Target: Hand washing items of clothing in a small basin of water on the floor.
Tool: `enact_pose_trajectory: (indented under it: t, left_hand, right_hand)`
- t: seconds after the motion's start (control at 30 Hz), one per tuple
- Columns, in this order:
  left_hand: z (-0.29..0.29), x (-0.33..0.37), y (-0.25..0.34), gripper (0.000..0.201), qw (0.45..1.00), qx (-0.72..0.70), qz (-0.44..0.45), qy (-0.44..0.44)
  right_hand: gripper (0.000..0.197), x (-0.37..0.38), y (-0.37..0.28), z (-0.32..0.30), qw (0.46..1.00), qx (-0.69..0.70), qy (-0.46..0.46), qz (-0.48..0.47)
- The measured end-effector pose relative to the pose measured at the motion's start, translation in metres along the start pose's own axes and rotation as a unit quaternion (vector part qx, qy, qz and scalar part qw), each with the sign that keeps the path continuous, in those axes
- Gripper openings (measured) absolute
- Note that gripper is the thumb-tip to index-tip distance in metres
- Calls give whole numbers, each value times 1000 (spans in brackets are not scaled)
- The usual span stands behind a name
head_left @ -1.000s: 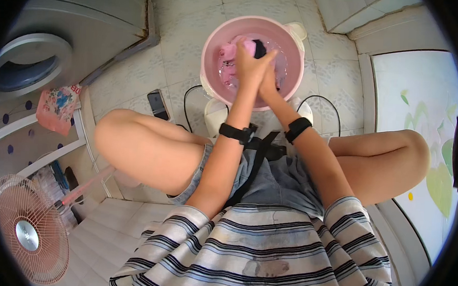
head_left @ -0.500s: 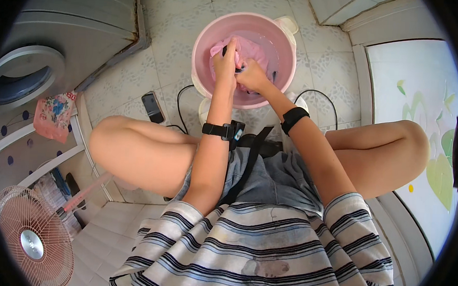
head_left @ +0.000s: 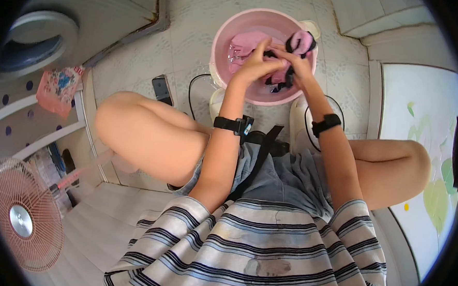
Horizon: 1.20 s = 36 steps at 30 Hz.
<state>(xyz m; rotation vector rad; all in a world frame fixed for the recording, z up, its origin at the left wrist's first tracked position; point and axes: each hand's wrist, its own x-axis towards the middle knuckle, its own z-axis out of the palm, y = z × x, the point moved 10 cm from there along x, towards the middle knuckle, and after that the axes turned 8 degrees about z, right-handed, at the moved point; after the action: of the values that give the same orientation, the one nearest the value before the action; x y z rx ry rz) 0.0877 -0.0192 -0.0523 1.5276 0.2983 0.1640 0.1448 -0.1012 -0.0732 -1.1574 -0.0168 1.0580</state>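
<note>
A pink tub of water stands on the floor in front of me. Pink cloth lies wet in its left part. Over the tub's right side, a pink-and-black garment is bunched up, with more of its folds hanging below my fingers. My right hand grips this garment, its fingers pointing left. Beside it, my left hand has thumb and fingers spread apart, close to the garment's folds. Whether the left fingertips touch the cloth I cannot tell.
A phone lies on the tiled floor left of the tub, near a black cable. To the left stand a front-loading washing machine and a pink fan. A white panel with leaf patterns is at the right.
Both hands were close together, squeezing pink cloth low in the tub. Now they are farther apart, the left has opened, and a pink-and-black bunch shows at the right. The view has shifted slightly.
</note>
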Motion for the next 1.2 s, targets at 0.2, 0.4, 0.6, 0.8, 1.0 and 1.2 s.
enact_pose_trajectory:
  t: [0.2, 0.4, 0.6, 0.8, 1.0, 1.2]
  left_hand:
    - [18, 10, 16, 93, 979, 199, 31, -12]
    - [6, 21, 45, 45, 999, 25, 43, 20]
    - [10, 12, 29, 28, 983, 143, -110, -16]
    - [-2, 16, 13, 29, 966, 256, -8, 43]
    - [10, 12, 6, 32, 989, 125, -43, -68]
    - [29, 12, -23, 51, 984, 27, -95, -151]
  right_hand:
    - [22, -19, -55, 47, 997, -42, -29, -57]
    - [20, -4, -61, 59, 999, -25, 12, -20]
    - [29, 9, -64, 51, 993, 110, 40, -31]
    - [23, 23, -38, 39, 989, 137, 43, -20]
    - [27, 24, -37, 27, 991, 105, 85, -5]
    - [26, 6, -40, 44, 996, 75, 43, 18]
